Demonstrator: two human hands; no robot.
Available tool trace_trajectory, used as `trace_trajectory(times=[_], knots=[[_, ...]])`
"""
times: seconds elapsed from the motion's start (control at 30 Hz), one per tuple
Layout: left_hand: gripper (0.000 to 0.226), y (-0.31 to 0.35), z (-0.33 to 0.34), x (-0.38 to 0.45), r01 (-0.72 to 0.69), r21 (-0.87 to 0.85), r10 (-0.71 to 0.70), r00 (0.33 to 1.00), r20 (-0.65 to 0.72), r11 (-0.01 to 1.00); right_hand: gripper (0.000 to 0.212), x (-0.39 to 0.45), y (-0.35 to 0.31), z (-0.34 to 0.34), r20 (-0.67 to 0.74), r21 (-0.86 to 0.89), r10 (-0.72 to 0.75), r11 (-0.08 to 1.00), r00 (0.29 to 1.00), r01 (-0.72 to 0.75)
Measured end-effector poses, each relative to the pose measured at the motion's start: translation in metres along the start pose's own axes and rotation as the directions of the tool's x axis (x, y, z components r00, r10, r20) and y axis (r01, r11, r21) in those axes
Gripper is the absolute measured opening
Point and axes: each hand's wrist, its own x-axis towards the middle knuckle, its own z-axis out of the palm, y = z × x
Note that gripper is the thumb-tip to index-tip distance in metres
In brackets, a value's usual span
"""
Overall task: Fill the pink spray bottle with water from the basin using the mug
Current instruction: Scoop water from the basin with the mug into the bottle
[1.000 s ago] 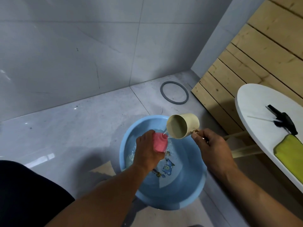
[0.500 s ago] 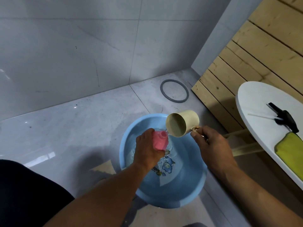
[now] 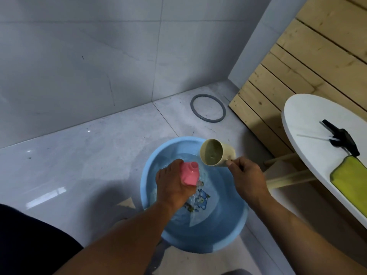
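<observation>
My left hand (image 3: 172, 185) grips the pink spray bottle (image 3: 190, 173) over the blue basin (image 3: 237, 231), the bottle's open neck pointing up and to the right with no spray head on it. My right hand (image 3: 247, 179) holds the cream mug (image 3: 215, 152) by its handle, tipped on its side so the mouth faces me, just above and right of the bottle's neck. No stream runs from the mug. Water lies in the basin, with a cartoon picture on its bottom.
The basin sits on a grey tiled floor near a tiled wall. A grey ring (image 3: 208, 110) lies on the floor behind it. To the right stands a white round table (image 3: 303, 120) with a black spray head (image 3: 341, 137) and a yellow cloth (image 3: 351, 179), before a wooden slat wall (image 3: 297, 62).
The mug has risen slightly and tipped further toward me, away from the bottle's neck. The water stream seen a second ago has stopped. The bottle has stayed over the basin.
</observation>
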Motion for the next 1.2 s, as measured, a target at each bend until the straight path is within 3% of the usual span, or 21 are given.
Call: trace_trajectory(times=[0.13, 0.27, 0.33, 0.5, 0.63, 0.7, 0.77, 0.83, 0.9, 0.93, 1.0, 1.07, 1.2], knots=[[0.073, -0.006, 0.001, -0.001, 0.026, -0.009, -0.026, 1.000, 0.008, 1.000, 0.025, 0.004, 0.004, 0.015, -0.053, -0.354, -0.179, 0.923, 0.982, 0.149], [0.078, -0.011, 0.002, -0.001, 0.053, -0.054, -0.052, 0.998, 0.022, 0.997, 0.009, 0.011, 0.006, 0.028, -0.060, -0.646, -0.447, 0.699, 0.892, 0.307], [0.079, -0.014, 0.002, 0.000, 0.056, -0.058, -0.056, 0.998, 0.013, 0.997, 0.020, 0.014, 0.007, 0.032, -0.020, -0.755, -0.463, 0.588, 0.886, 0.290], [0.080, -0.018, 0.003, 0.004, 0.068, -0.087, -0.067, 0.998, 0.015, 0.994, 0.018, 0.018, 0.016, 0.028, 0.045, -0.820, -0.562, 0.451, 0.826, 0.351], [0.078, -0.017, 0.003, 0.004, 0.052, -0.093, -0.052, 0.999, 0.006, 0.994, 0.021, 0.014, 0.018, 0.018, 0.046, -0.825, -0.656, 0.400, 0.753, 0.399], [0.078, -0.014, 0.003, 0.005, 0.028, -0.090, -0.028, 1.000, -0.008, 0.996, 0.020, 0.012, 0.019, 0.016, 0.055, -0.817, -0.658, 0.402, 0.751, 0.412], [0.078, -0.009, 0.002, 0.005, 0.009, -0.110, -0.010, 1.000, -0.011, 0.994, 0.013, 0.010, 0.014, 0.015, 0.019, -0.778, -0.570, 0.508, 0.821, 0.371], [0.075, -0.005, -0.001, 0.006, 0.015, -0.156, -0.014, 1.000, 0.006, 0.988, 0.013, 0.009, 0.008, 0.009, -0.088, -0.613, -0.369, 0.753, 0.925, 0.241], [0.072, 0.000, -0.004, 0.008, 0.016, -0.197, -0.014, 1.000, 0.014, 0.980, 0.027, 0.010, 0.002, 0.002, -0.083, -0.251, -0.096, 0.965, 0.992, 0.072], [0.073, 0.000, -0.006, 0.009, 0.023, -0.216, -0.022, 1.000, 0.009, 0.976, 0.032, 0.010, 0.000, -0.002, -0.047, -0.050, -0.010, 0.999, 0.999, 0.008], [0.072, 0.014, -0.015, 0.013, -0.007, -0.245, 0.003, 1.000, -0.013, 0.969, 0.035, 0.004, -0.009, -0.018, -0.051, 0.241, 0.085, 0.968, 0.995, -0.071], [0.073, 0.026, -0.026, 0.018, -0.041, -0.267, 0.034, 0.999, -0.033, 0.963, 0.035, -0.005, -0.022, -0.039, -0.051, 0.392, 0.126, 0.915, 0.991, -0.096], [0.079, 0.056, -0.048, 0.026, -0.126, -0.266, 0.121, 0.992, -0.034, 0.956, 0.038, -0.019, -0.045, -0.106, -0.141, 0.434, 0.027, 0.900, 0.990, 0.038]])
